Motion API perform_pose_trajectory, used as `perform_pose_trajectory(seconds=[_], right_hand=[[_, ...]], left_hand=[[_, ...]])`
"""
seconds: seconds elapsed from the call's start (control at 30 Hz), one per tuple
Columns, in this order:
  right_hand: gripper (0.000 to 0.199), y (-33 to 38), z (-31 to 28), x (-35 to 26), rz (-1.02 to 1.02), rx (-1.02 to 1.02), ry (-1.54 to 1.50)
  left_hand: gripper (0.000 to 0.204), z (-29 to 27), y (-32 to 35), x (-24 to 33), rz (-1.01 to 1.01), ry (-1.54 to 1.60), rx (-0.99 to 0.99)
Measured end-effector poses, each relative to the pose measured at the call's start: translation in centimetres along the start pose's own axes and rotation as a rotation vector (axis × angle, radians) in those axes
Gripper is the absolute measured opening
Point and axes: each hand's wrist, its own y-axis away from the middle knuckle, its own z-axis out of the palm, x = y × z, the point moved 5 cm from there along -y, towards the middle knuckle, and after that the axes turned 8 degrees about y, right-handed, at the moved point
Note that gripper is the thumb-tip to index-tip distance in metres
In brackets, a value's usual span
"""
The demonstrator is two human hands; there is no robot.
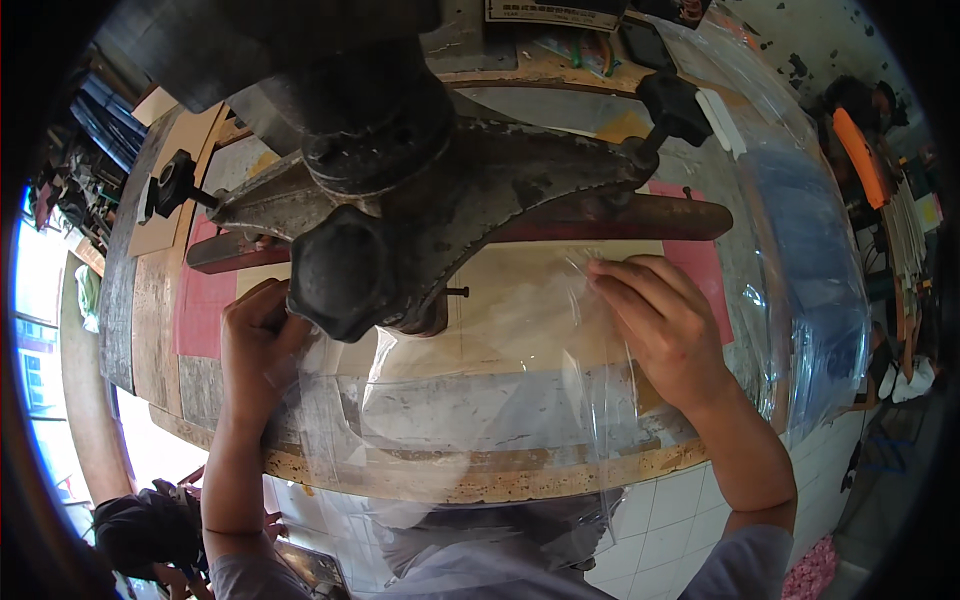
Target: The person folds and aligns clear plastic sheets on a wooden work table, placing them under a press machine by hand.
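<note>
A clear plastic sheet hangs from the press toward me and drapes over the table's front edge. At its right side my right hand pinches the sheet between thumb and fingers, just in front of the press bar. My left hand is curled at the sheet's left side, close to the big black knob; its fingertips are partly hidden behind the knob. The sheet passes over a cream board under the dark metal press head and its long reddish bar.
Pink sheets lie under the bar's ends. Folded clear bluish plastic is heaped along the table's right side. Two more black knobs stick out from the press arms. A phone-like dark object lies at the back. Another person is at lower left.
</note>
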Motion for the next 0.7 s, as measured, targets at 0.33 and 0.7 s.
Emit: perform_pose_trajectory(seconds=[0.33,0.7], right_hand=[[0.028,-0.4,0.0,0.3,0.038,0.01,-0.015],[0.028,-0.5,0.3,0.3,0.041,0.026,-0.028]], left_hand=[[0.01,-0.6,-0.1,-1.9,-0.039,0.028,-0.005],[0.019,-0.4,-0.1,0.0,-0.038,-0.059,-0.011]])
